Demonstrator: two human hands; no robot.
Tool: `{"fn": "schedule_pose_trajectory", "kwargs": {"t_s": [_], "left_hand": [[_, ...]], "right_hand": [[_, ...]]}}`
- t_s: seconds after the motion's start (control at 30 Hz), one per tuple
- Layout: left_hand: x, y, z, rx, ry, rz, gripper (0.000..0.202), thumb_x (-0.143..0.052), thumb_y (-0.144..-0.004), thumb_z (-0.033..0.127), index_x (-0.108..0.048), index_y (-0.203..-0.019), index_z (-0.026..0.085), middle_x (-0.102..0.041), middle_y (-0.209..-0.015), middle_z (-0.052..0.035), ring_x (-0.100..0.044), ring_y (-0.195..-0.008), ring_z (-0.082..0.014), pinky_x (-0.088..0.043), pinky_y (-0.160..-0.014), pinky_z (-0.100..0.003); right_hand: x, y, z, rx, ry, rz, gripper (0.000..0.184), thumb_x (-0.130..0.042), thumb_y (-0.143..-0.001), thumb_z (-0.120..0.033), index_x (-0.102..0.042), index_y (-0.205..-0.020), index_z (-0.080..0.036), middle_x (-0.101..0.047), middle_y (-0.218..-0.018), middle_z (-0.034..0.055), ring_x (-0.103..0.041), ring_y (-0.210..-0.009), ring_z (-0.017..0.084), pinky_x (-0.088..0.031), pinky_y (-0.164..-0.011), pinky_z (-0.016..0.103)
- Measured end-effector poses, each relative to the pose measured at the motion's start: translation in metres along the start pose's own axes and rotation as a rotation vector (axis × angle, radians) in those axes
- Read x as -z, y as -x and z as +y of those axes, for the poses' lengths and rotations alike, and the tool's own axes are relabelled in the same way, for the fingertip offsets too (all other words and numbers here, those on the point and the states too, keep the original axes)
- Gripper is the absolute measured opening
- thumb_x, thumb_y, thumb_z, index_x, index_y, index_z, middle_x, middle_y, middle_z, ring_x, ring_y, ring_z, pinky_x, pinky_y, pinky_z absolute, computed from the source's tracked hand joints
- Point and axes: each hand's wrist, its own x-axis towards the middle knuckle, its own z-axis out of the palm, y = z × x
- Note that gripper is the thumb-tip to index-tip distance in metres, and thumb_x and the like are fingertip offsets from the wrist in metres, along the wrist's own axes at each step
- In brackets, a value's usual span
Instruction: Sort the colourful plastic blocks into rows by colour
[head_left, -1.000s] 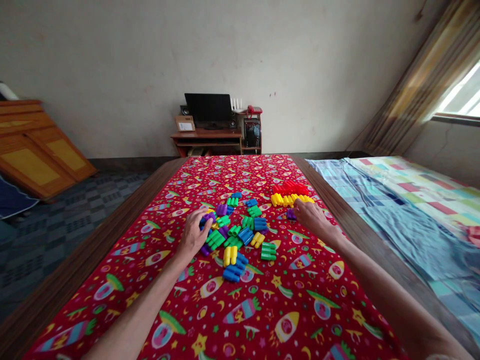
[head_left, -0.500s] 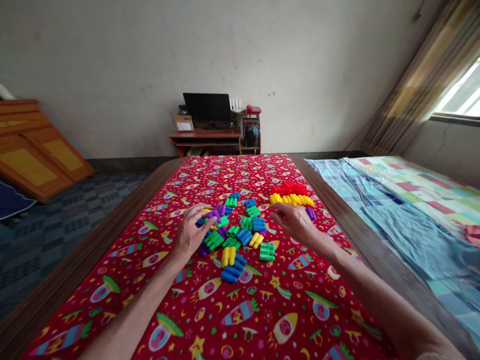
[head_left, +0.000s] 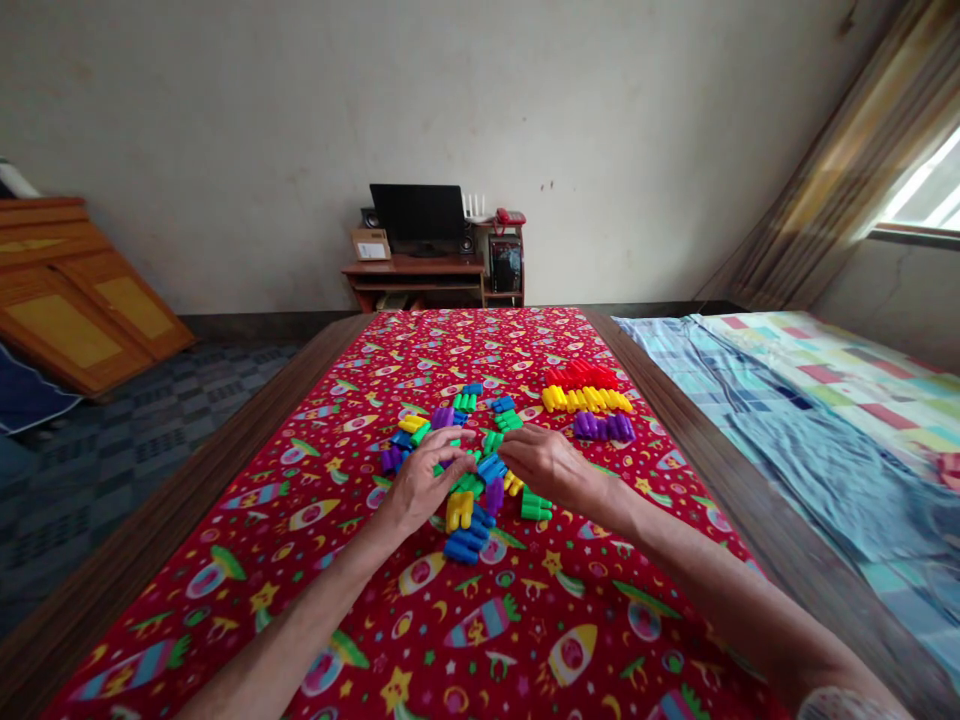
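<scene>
Small plastic bullet-shaped building blocks lie in a loose pile on the red tablecloth. My left hand (head_left: 429, 477) is over the left part of the pile, thumb and fingers apart, with no block clearly held. From the right, my right hand (head_left: 551, 464) reaches over the pile, fingers stretched out; its thumb is hidden below. Between the hands sit a blue block (head_left: 491, 467) and a purple block (head_left: 495, 494). Nearer me are a yellow block (head_left: 460, 511), blue blocks (head_left: 465, 544) and a green block (head_left: 535, 505). Other blocks are partly covered by my hands.
Rows of red blocks (head_left: 581, 374), yellow blocks (head_left: 587, 399) and purple blocks (head_left: 604, 427) lie at the right. The patterned tablecloth (head_left: 480, 630) covers a wooden table. Beyond stands a desk with a monitor (head_left: 417, 218); a bed (head_left: 810, 430) is at the right.
My left hand has moved right across the pile, and my right hand has come left from beside the rows. The purple row shows more fully; a purple block now lies between my hands.
</scene>
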Motion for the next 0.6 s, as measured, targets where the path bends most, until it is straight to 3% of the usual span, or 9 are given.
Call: {"fn": "schedule_pose_trajectory", "kwargs": {"t_s": [0.1,0.23,0.4,0.6], "left_hand": [[-0.001,0.000,0.004,-0.047,-0.055,-0.008,0.035,-0.050,-0.090,0.045,-0.070,-0.072,0.022,-0.067,-0.117,-0.0079,-0.056,-0.116,-0.0241,-0.043,-0.104,-0.041],[0.003,-0.002,-0.005,-0.073,-0.133,0.128,0.034,-0.043,-0.094,0.038,-0.070,-0.083,0.021,-0.067,-0.116,-0.0079,-0.057,-0.116,-0.0220,-0.043,-0.105,-0.040],[0.014,-0.004,-0.046,-0.057,-0.272,0.314,0.029,-0.042,-0.091,0.034,-0.067,-0.089,0.020,-0.068,-0.110,-0.0091,-0.059,-0.112,-0.0238,-0.043,-0.104,-0.043],[0.020,0.002,-0.085,0.012,-0.338,0.348,0.028,-0.040,-0.082,0.024,-0.066,-0.090,0.020,-0.069,-0.105,-0.0094,-0.061,-0.107,-0.0247,-0.046,-0.101,-0.045]], "right_hand": [[0.000,0.014,0.004,-0.063,-0.032,-0.066,0.020,-0.044,-0.098,-0.018,-0.062,-0.089,-0.014,-0.064,-0.079,0.0062,-0.058,-0.072,0.013,-0.042,-0.065,0.024],[-0.001,0.025,-0.016,-0.016,-0.039,-0.165,0.018,-0.048,-0.098,-0.026,-0.063,-0.097,-0.015,-0.066,-0.089,0.0080,-0.059,-0.081,0.016,-0.044,-0.070,0.026],[-0.006,0.028,-0.028,0.050,0.066,-0.270,0.013,-0.051,-0.093,-0.015,-0.063,-0.098,-0.016,-0.065,-0.094,0.0090,-0.057,-0.088,0.018,-0.045,-0.077,0.030],[-0.013,0.032,-0.031,0.079,0.096,-0.280,0.016,-0.057,-0.091,-0.031,-0.062,-0.100,-0.017,-0.062,-0.101,0.0110,-0.055,-0.092,0.022,-0.047,-0.078,0.034]]}}
